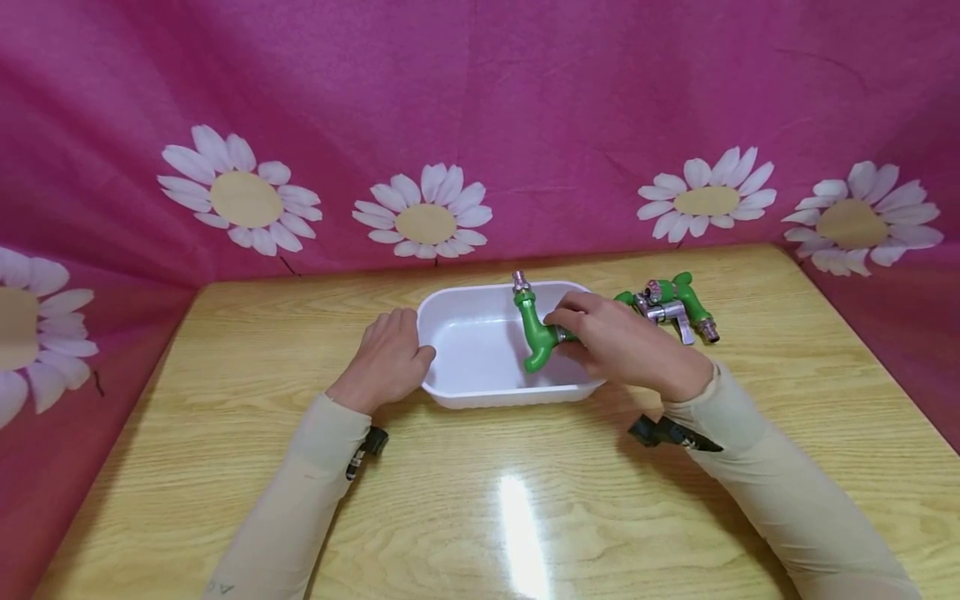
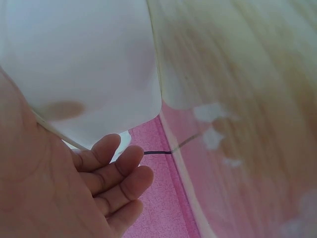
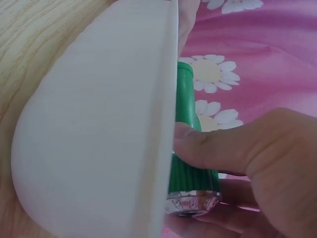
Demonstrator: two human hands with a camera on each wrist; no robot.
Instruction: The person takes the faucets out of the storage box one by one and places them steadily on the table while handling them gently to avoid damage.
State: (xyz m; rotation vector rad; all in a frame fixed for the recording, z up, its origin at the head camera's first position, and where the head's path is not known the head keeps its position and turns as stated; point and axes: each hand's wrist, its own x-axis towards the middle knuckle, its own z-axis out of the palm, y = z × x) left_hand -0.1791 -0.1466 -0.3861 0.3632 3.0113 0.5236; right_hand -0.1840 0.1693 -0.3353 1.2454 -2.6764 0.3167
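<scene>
A white plastic tub [image 1: 480, 354] with rounded corners stands on the table. Its left rim is held by my left hand [image 1: 386, 354], the thumb over the edge and the curled fingers [image 2: 126, 183] outside the wall. Over the tub's right half, my right hand [image 1: 618, 337] grips a green tap [image 1: 534, 333]. The tap's chrome-threaded end points up and away, and its curved spout hangs inside the tub. In the right wrist view, the tub wall hides part of the tap, while the thumb [image 3: 213, 146] presses on its green body.
More green taps [image 1: 675, 292] with chrome fittings lie together behind the right hand, partly hidden by it. The wooden table [image 1: 420, 500] meets a pink cloth [image 1: 525, 108] printed with white daisies at the back and sides. A small black camera [image 1: 671, 433] sits on each wrist.
</scene>
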